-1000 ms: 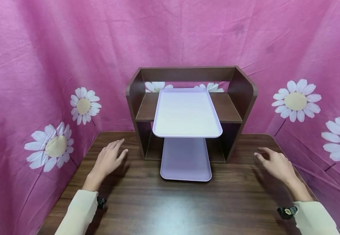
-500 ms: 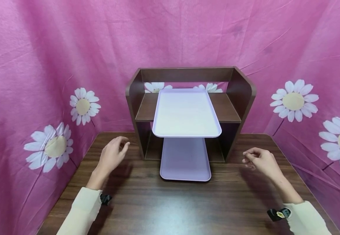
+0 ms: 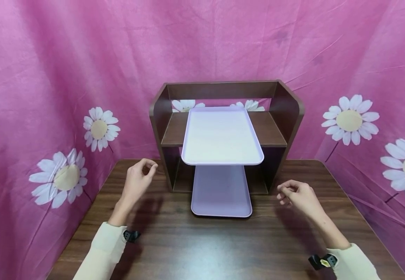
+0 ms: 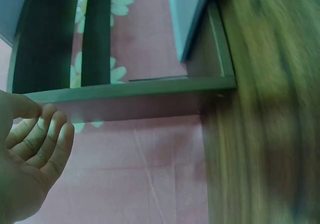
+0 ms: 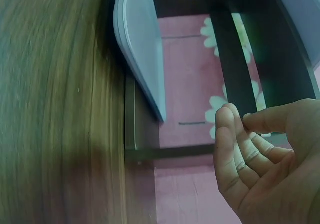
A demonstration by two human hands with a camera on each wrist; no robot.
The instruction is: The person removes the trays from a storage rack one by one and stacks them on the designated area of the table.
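A dark brown two-tier desk shelf (image 3: 220,90) stands at the back of the table in the head view. One lavender tray (image 3: 222,136) lies on its upper board, its front end jutting out past the board. Below, another lavender tray (image 3: 221,194) sits in the lower tier and reaches forward over the tabletop. My left hand (image 3: 139,177) hovers to the left of the shelf, fingers loosely bent, thumb near the index fingertip, nothing held. To the right, my right hand (image 3: 300,196) is raised in a similar loose curl, holding nothing, near the shelf's side panel (image 5: 182,153).
The brown wood-grain table (image 3: 213,252) has both forearms over it, with black straps at the wrists. A pink curtain (image 3: 118,46) with large white daisies hangs behind and on both sides.
Both hands have moved inward toward the shelf, the right one farther. Their fingers have bent from a more spread pose. Trays and shelf stay in place.
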